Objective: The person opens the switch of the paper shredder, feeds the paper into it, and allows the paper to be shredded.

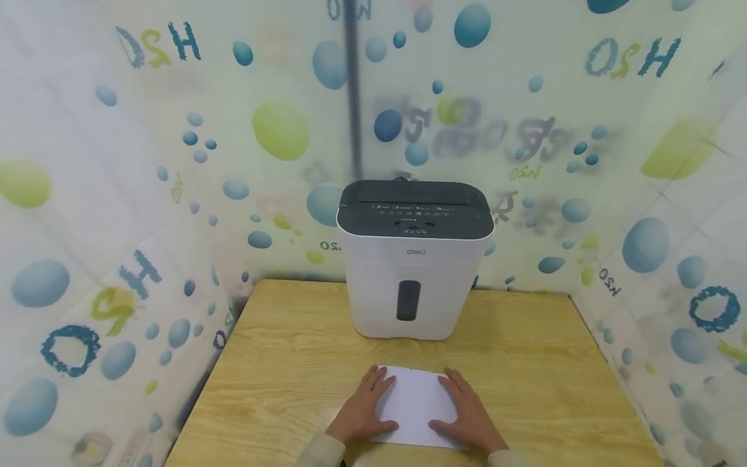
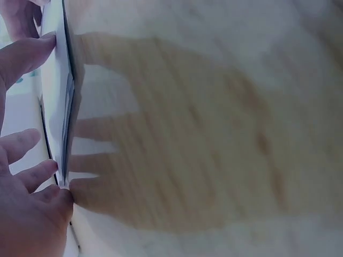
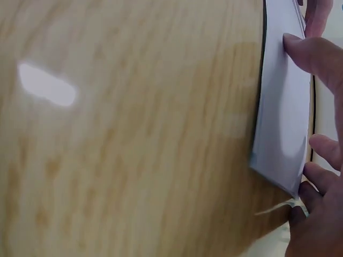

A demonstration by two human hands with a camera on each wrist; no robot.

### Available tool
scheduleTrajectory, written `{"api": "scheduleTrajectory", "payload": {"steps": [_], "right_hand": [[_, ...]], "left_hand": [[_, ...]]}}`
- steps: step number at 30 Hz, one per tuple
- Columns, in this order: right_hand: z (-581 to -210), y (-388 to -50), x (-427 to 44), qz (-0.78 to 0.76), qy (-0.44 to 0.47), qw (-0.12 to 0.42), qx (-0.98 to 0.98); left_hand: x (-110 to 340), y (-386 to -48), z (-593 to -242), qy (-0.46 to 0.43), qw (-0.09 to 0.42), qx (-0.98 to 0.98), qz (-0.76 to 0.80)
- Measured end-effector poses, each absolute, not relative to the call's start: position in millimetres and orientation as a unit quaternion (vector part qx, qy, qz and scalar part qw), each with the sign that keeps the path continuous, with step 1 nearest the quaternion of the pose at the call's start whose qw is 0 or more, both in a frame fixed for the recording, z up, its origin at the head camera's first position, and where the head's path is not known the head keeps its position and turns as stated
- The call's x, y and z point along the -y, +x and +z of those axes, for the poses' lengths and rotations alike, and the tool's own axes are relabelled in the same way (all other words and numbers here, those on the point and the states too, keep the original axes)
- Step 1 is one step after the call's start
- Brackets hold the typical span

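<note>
White paper [image 1: 415, 408], seemingly more than one layer, lies on the wooden table [image 1: 280, 376] in front of the shredder. The left hand [image 1: 364, 407] rests on its left side, fingers spread, thumb on the near part. On the opposite side the right hand [image 1: 468, 413] touches the paper the same way, its thumb pointing inward. In the left wrist view the paper [image 2: 60, 91] shows edge-on with layers slightly apart beside the left hand [image 2: 29, 176]. The right wrist view has the paper [image 3: 284, 101] under the thumb of the right hand [image 3: 321, 187].
A white shredder [image 1: 376, 292] with a dark grey top and a small dark window stands upright at the back middle of the table. Patterned curtains [image 1: 280, 130] with blue and green dots surround the table at the back and on both sides.
</note>
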State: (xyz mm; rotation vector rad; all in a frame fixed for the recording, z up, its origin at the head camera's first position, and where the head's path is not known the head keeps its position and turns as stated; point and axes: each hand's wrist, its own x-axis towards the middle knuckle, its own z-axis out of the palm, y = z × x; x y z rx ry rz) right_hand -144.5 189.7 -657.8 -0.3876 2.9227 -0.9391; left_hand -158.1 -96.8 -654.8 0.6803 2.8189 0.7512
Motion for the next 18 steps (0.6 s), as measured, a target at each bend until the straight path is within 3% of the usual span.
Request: {"api": "scheduleTrajectory", "payload": {"steps": [18], "right_hand": [[-662.5,-140.2,-189.7,-0.305,-0.118,0.02,-0.945]], "left_hand": [[96.5,-155.8,-654.3,0.217,0.07,-0.933,0.28]]}}
